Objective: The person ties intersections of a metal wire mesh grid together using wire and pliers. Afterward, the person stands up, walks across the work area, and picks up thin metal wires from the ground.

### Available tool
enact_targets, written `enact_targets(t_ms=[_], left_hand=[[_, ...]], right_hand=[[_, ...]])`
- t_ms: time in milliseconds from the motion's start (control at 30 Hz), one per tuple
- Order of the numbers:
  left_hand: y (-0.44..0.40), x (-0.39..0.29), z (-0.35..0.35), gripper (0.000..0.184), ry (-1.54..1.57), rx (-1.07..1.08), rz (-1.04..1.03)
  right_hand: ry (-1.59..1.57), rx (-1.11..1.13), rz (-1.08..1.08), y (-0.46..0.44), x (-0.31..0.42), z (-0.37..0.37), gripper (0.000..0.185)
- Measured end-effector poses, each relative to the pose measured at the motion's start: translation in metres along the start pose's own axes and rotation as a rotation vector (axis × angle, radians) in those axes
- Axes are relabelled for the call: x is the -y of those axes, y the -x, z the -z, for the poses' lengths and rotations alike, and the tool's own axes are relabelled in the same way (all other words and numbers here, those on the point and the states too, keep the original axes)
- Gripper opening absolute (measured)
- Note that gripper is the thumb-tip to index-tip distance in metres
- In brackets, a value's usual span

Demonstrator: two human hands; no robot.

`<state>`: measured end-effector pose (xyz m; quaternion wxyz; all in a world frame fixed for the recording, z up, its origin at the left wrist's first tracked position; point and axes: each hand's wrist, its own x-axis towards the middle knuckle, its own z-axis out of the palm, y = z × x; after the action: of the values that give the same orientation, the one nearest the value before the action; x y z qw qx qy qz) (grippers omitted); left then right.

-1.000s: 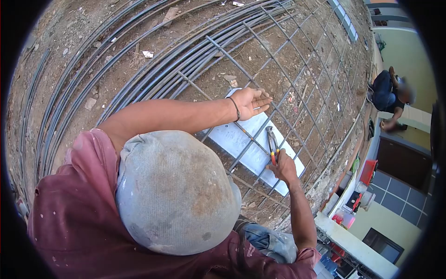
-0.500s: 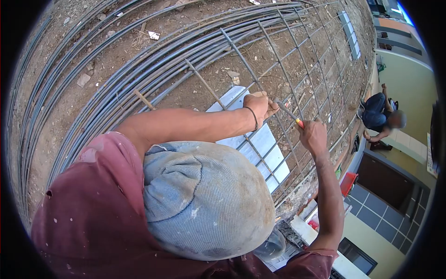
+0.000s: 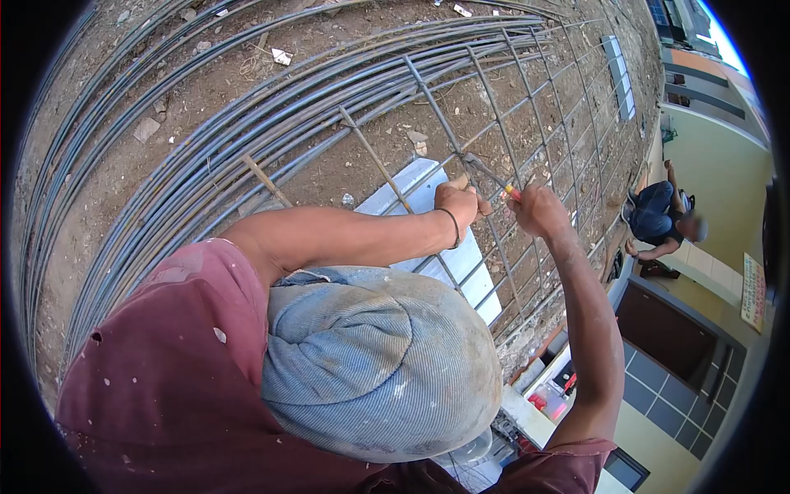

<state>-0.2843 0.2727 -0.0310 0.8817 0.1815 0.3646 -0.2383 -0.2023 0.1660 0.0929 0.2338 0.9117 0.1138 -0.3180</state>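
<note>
My right hand is closed around the red and yellow handle of a pair of pincers. Their dark head meets a crossing of the steel rebar mesh. Just below that crossing, my left hand is curled, with its fingers close to a bar. Whatever lies in its grip, if anything, is too small or hidden to make out. Under the mesh, beneath my left hand, lies a pale flat board.
Long loose rebars lie bundled along the left on bare soil. A second pale board rests under the mesh's far end. Another person crouches at right by a building. A cloth-covered head fills the lower middle.
The pincers have moved up and left, from beside my left fingers onto the bar crossing. My left hand sits slightly lower, away from the crossing. The whole view has shifted a little.
</note>
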Motion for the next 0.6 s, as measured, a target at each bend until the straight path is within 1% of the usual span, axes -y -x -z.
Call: enact_targets(t_ms=[67,200,267,300,367,400,433,467,500,533,567,600], left_hand=[[0.001,-0.001,-0.001,0.048,-0.003,0.002,0.011],[0.0,-0.003,0.0,0.047,-0.06,0.03,-0.005],[0.002,-0.006,-0.001,0.047,-0.063,0.041,0.005],[0.004,-0.007,-0.002,0.047,-0.038,0.034,0.014],[0.003,-0.01,0.0,0.047,-0.012,0.027,0.023],[0.002,-0.012,0.004,0.051,-0.027,0.076,0.025],[0.002,-0.014,0.007,0.055,-0.04,0.124,0.029],[0.001,-0.015,0.007,0.055,-0.035,0.121,0.035],[0.0,-0.018,0.006,0.062,-0.006,0.098,0.087],[-0.002,-0.024,0.004,0.069,0.022,0.076,0.133],[-0.005,-0.026,0.002,0.069,0.031,0.071,0.132],[-0.006,-0.026,-0.002,0.067,0.096,0.056,0.159]], right_hand=[[0.059,0.064,-0.014,0.007,0.015,0.022,0.039],[0.168,0.005,-0.047,0.013,0.034,0.048,0.037],[0.29,0.01,0.056,0.009,0.036,0.058,0.034],[0.294,0.011,0.056,0.003,0.031,0.057,0.034],[0.241,0.071,0.192,-0.006,0.026,0.059,0.03],[0.243,0.073,0.193,-0.009,0.022,0.061,0.03],[0.034,0.232,0.06,-0.003,0.032,0.077,0.026],[-0.175,0.39,-0.076,0.001,0.037,0.084,0.023],[-0.171,0.397,-0.075,-0.003,0.029,0.077,0.023],[-0.365,0.503,-0.079,-0.011,0.013,0.065,0.021],[-0.557,0.61,-0.083,-0.013,0.011,0.064,0.021],[-0.595,0.619,-0.069,-0.014,0.007,0.063,0.021]])
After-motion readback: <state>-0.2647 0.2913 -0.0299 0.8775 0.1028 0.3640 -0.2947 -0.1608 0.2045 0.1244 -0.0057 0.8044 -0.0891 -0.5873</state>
